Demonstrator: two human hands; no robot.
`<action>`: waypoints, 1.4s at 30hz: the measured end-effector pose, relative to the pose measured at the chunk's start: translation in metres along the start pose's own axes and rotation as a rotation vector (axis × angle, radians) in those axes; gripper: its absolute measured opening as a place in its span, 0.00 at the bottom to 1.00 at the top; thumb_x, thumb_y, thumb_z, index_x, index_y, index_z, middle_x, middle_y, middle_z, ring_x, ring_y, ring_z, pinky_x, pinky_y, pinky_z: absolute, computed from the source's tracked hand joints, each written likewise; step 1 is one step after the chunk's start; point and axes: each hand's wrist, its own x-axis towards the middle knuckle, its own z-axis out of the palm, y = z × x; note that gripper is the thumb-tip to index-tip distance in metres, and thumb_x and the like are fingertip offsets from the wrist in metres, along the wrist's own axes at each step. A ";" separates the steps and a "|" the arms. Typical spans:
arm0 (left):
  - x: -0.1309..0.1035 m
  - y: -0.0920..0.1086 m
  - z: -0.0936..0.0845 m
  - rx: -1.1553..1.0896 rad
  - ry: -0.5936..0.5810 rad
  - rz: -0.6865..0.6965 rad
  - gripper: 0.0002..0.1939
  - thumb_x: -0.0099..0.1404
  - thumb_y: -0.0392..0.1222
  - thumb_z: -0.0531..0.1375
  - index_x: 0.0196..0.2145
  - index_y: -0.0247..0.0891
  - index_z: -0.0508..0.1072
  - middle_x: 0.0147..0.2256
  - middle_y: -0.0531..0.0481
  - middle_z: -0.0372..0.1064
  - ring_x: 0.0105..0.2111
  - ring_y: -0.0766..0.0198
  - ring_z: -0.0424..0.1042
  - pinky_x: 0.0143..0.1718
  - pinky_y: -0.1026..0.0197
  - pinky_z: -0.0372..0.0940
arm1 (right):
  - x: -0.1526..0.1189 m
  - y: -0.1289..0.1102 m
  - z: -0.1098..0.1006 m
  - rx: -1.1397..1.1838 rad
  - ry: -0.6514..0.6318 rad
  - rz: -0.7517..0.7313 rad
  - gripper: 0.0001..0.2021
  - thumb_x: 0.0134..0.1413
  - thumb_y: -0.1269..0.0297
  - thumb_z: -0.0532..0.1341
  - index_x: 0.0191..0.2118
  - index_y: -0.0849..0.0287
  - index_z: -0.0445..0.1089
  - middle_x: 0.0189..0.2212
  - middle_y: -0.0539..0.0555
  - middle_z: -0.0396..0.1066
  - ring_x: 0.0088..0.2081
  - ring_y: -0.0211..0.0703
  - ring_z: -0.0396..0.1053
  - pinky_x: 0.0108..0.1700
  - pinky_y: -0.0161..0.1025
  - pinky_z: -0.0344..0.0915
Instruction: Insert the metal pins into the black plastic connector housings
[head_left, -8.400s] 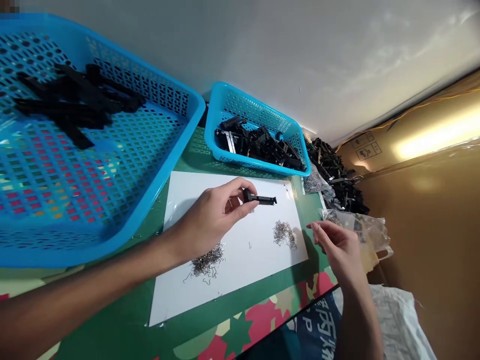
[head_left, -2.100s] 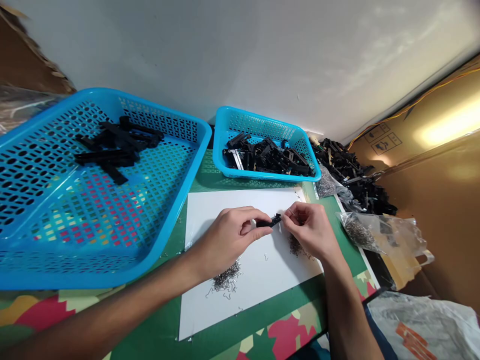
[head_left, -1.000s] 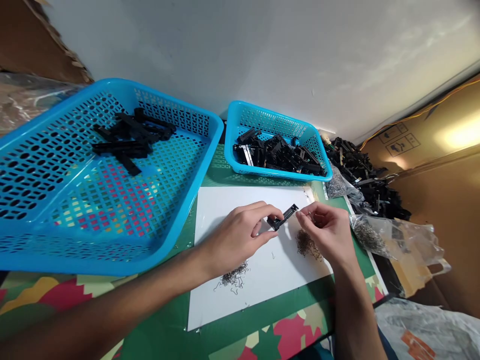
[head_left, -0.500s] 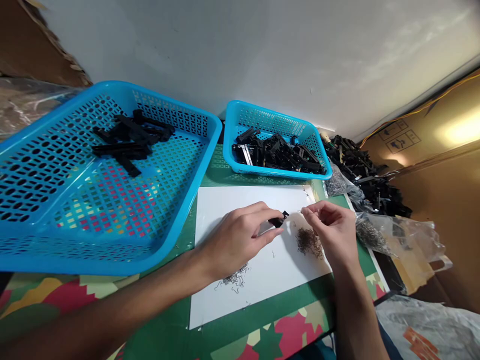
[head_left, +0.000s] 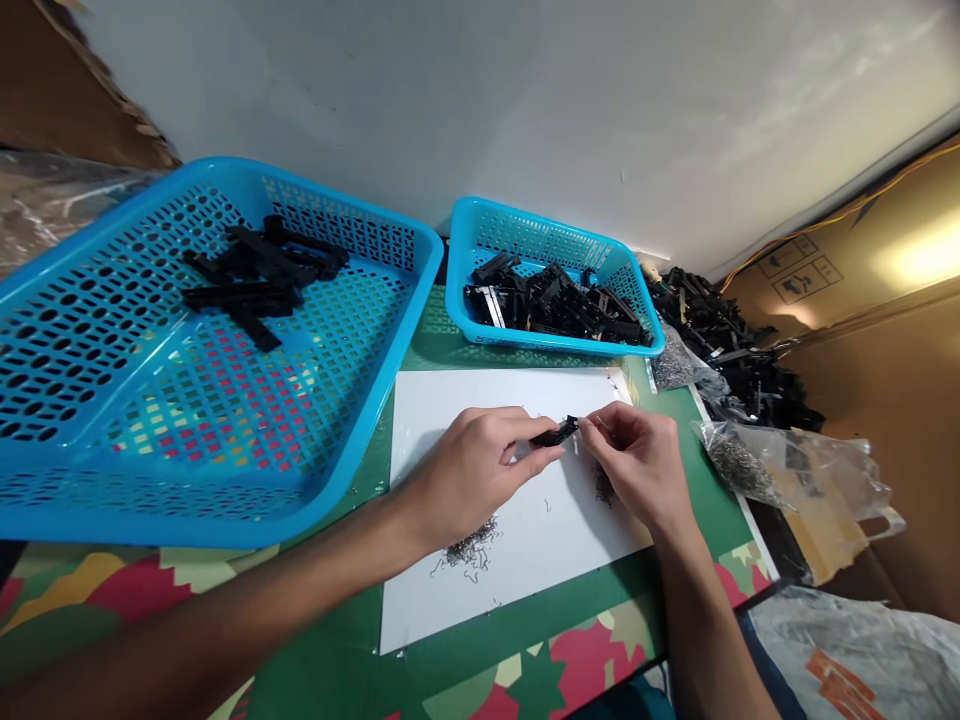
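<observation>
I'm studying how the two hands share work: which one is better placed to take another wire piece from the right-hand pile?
Probably the right. The right hand partly covers that wire pile, while the left hand grips the black part and sits nearer the other pile.

Looks like a small hand-assembly workspace, though cannot be told whether in a factory or a home. Shows as much through black plastic parts (head_left: pixel 559 300) massed in a small blue basket (head_left: pixel 555 345), more in a large perforated basket (head_left: pixel 375 405), and a loose heap of black parts (head_left: pixel 720 330) beyond. Has piles of bent wire (head_left: pixel 471 550) on a white sheet (head_left: pixel 525 570), clear bags of small metal pieces (head_left: pixel 739 470) and cardboard (head_left: pixel 885 400) close by a plain wall (head_left: pixel 450 100).
</observation>
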 end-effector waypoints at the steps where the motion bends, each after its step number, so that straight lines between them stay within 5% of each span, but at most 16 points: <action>1: 0.000 0.000 0.000 0.004 0.000 -0.001 0.09 0.71 0.37 0.67 0.47 0.35 0.83 0.30 0.54 0.75 0.27 0.67 0.67 0.32 0.63 0.62 | -0.001 0.000 0.000 -0.012 0.006 -0.016 0.14 0.61 0.57 0.66 0.28 0.60 0.72 0.20 0.47 0.62 0.23 0.35 0.55 0.25 0.34 0.51; 8: 0.000 -0.004 0.000 -0.012 -0.030 0.017 0.08 0.73 0.37 0.65 0.46 0.37 0.84 0.29 0.54 0.73 0.26 0.67 0.66 0.30 0.63 0.60 | -0.002 0.007 0.004 -0.107 0.041 -0.118 0.07 0.61 0.63 0.65 0.32 0.58 0.73 0.21 0.46 0.66 0.25 0.37 0.59 0.29 0.35 0.55; 20: 0.000 -0.002 0.001 0.010 -0.038 0.044 0.08 0.70 0.31 0.64 0.41 0.36 0.84 0.29 0.53 0.74 0.25 0.69 0.63 0.28 0.63 0.56 | 0.003 0.003 0.002 -0.121 -0.057 -0.114 0.13 0.63 0.62 0.63 0.28 0.56 0.63 0.20 0.43 0.57 0.23 0.34 0.54 0.28 0.35 0.54; 25: -0.001 -0.004 0.003 0.028 -0.030 0.054 0.09 0.69 0.30 0.63 0.41 0.36 0.84 0.35 0.51 0.79 0.24 0.70 0.63 0.28 0.64 0.58 | 0.002 -0.003 -0.012 -0.169 -0.138 -0.088 0.11 0.65 0.59 0.64 0.32 0.58 0.74 0.20 0.46 0.64 0.22 0.36 0.58 0.26 0.36 0.54; 29: -0.001 -0.005 0.003 0.032 -0.019 0.033 0.09 0.68 0.30 0.63 0.40 0.37 0.85 0.34 0.51 0.79 0.24 0.71 0.62 0.28 0.64 0.58 | -0.002 -0.006 -0.026 -0.243 -0.016 -0.177 0.12 0.69 0.56 0.63 0.39 0.56 0.80 0.29 0.52 0.71 0.28 0.40 0.65 0.30 0.38 0.60; 35: -0.001 -0.005 0.001 0.019 -0.023 0.007 0.09 0.69 0.32 0.63 0.41 0.37 0.85 0.34 0.51 0.79 0.24 0.70 0.64 0.27 0.64 0.59 | 0.003 -0.002 -0.031 -0.160 0.097 -0.392 0.12 0.71 0.63 0.60 0.50 0.47 0.82 0.49 0.57 0.75 0.51 0.51 0.76 0.50 0.47 0.74; 39: -0.001 -0.003 0.000 0.021 -0.040 -0.015 0.09 0.71 0.32 0.63 0.41 0.38 0.84 0.35 0.51 0.78 0.27 0.69 0.67 0.28 0.64 0.59 | 0.005 0.000 -0.014 0.114 0.338 -0.274 0.05 0.64 0.62 0.69 0.41 0.52 0.83 0.41 0.55 0.81 0.43 0.49 0.80 0.48 0.49 0.78; 42: -0.001 -0.001 0.000 0.033 -0.040 -0.033 0.12 0.71 0.30 0.62 0.44 0.39 0.84 0.41 0.51 0.80 0.30 0.68 0.71 0.31 0.64 0.63 | 0.006 -0.003 0.000 0.362 0.368 -0.118 0.08 0.61 0.59 0.71 0.36 0.58 0.79 0.32 0.55 0.81 0.35 0.48 0.82 0.41 0.49 0.83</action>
